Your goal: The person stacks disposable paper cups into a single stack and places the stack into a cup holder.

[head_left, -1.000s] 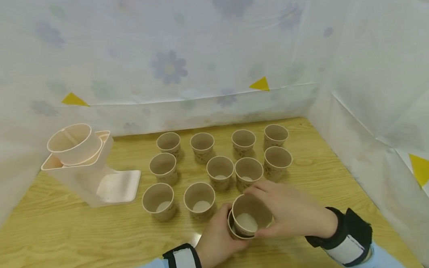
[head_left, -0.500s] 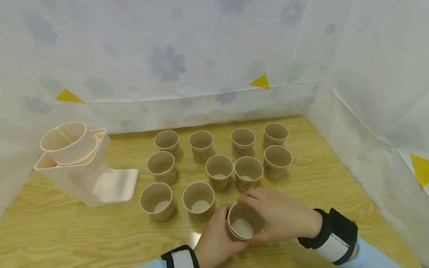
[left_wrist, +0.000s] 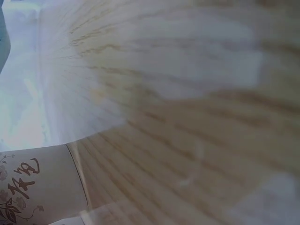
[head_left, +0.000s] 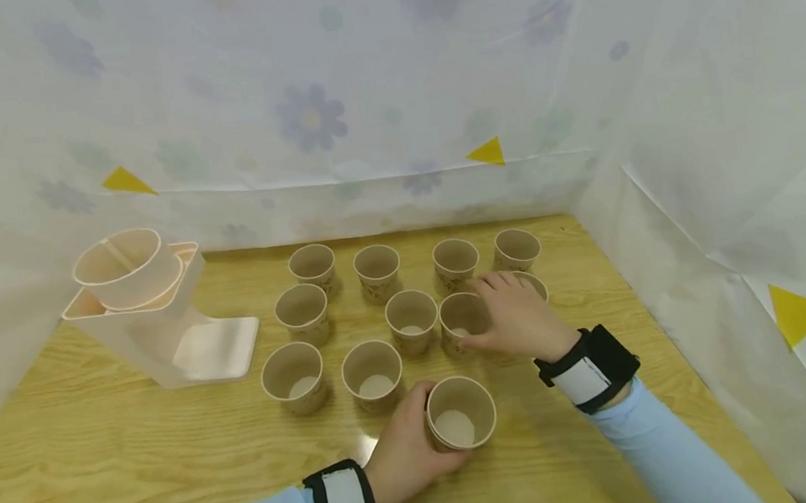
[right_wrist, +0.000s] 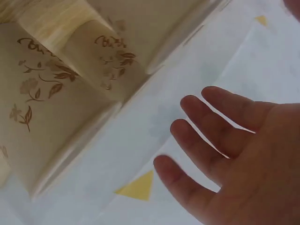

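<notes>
At the front of the table, my left hand [head_left: 408, 452] grips a stack of nested beige paper cups [head_left: 461, 423] around its left side. My right hand [head_left: 516, 318] reaches over the cups to the right, its thumb beside the rim of a single paper cup [head_left: 460, 317]. The right wrist view shows this hand [right_wrist: 229, 159] with its fingers apart and nothing between them, beside flower-printed cups [right_wrist: 56, 103]. Behind the right hand, another cup [head_left: 533, 281] is mostly hidden. In the left wrist view, part of a printed cup [left_wrist: 42, 187] shows at the lower left.
Several more paper cups stand upright in loose rows, including a front-left cup [head_left: 293, 379] and a back-right cup [head_left: 516, 249]. A cream plastic stand with a round funnel-like top [head_left: 126, 270] is at the left. White flowered sheeting [head_left: 314, 119] encloses the wooden table [head_left: 147, 455].
A cup has been lowered into the one in my left hand. My right hand has let go of it and moved forward over the cups behind. The left hand stays in place.
</notes>
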The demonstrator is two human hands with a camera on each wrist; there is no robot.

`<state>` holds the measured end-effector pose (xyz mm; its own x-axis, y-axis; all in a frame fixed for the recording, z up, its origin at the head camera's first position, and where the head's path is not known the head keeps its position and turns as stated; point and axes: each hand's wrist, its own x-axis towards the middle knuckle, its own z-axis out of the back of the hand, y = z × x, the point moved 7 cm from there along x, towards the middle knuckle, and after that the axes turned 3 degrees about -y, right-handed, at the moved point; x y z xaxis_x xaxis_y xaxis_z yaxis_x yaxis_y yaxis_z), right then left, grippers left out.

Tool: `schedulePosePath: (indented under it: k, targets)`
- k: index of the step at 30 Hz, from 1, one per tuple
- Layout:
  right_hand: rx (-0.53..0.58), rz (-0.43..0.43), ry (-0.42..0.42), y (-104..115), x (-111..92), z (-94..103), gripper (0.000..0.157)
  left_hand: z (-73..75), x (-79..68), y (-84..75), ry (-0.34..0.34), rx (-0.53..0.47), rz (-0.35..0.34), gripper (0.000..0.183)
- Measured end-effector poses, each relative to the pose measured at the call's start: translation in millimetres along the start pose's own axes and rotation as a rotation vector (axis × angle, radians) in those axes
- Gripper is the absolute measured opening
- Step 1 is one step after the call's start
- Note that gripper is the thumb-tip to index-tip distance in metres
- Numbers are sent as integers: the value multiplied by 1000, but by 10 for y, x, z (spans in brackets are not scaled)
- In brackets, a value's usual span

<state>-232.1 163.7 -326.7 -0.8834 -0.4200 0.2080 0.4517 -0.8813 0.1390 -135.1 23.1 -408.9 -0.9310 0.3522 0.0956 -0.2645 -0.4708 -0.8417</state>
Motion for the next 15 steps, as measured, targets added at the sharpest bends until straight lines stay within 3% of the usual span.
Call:
schedulePosePath:
  k: [6,15]
  targets:
    - [-17,-38,116,-95,109,-135,88,-13,-7,1,4,0,8,69]
    - [-51,-38,157,-106,159,-188,82,-5,-9,3,14,2,23,69]
